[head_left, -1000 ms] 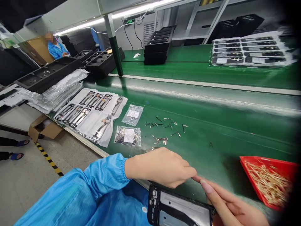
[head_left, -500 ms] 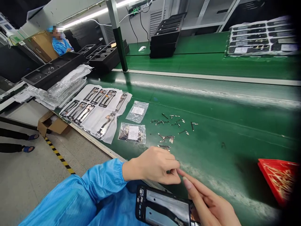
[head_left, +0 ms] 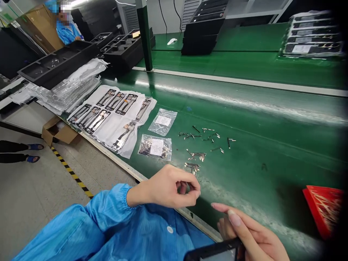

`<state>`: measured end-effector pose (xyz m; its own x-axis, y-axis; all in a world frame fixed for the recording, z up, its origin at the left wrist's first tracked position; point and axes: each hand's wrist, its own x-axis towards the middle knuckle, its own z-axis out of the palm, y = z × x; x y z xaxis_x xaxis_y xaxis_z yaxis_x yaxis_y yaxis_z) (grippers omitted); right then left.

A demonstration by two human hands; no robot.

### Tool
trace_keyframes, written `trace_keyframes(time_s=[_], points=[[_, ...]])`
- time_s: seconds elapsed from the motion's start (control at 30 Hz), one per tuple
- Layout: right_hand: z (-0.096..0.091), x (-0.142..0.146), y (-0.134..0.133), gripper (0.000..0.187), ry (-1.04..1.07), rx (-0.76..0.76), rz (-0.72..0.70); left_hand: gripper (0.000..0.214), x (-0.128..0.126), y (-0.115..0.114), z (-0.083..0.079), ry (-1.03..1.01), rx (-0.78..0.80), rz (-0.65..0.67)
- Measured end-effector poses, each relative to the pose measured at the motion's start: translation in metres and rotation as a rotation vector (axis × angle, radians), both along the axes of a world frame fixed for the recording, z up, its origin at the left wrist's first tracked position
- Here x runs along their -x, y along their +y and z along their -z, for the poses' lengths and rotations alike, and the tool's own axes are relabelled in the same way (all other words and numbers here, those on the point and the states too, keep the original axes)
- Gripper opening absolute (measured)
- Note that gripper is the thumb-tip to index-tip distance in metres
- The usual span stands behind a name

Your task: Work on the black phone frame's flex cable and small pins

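Note:
My left hand (head_left: 172, 186) is above the bench edge, fingers curled and thumb tip meeting the index finger. Whatever is in that pinch, if anything, is too small to make out. My right hand (head_left: 254, 232) grips a black phone frame (head_left: 214, 252), which the bottom of the view cuts off. Its index finger points toward my left hand, with a gap between the two hands. Just beyond my left hand lie small flex-cable parts (head_left: 192, 166) with metallic ends, in loose little heaps. A clear bag (head_left: 145, 145) of similar parts rests left of them.
Phone frames (head_left: 127, 103) lie on white sheets at the left. Another clear bag (head_left: 163, 121) sits nearby. A red bag (head_left: 312, 203) of parts is at the right. Black trays (head_left: 201, 40) are stacked behind. A person in blue (head_left: 66, 32) is at the far left.
My hands have drawn apart, the left going slightly left and the right slightly right. The phone frame has dropped lower and right, mostly out of view. The camera view has tilted down.

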<state>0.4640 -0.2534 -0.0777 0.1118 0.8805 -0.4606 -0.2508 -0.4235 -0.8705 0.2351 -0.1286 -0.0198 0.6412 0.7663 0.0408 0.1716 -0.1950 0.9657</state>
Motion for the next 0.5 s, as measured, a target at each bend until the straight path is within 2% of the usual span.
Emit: trace_keyframes(time_s=[0.2,0.33,0.4,0.5], points=[[-0.007,0.005,-0.001,0.048,0.067,-0.018,0.046,0.023,0.001,-0.006,0.0,-0.111,0.235,0.09],[-0.001,0.002,-0.003,0.048,0.047,-0.013,0.051,0.021,0.006,-0.009,-0.001,-0.204,0.329,0.143],[0.003,0.001,-0.005,0.047,0.052,-0.009,0.06,0.019,0.011,-0.009,0.0,-0.228,0.342,0.164],[0.003,0.001,-0.009,0.045,0.036,-0.008,0.098,0.022,0.025,-0.004,0.003,-0.171,0.282,0.219]])
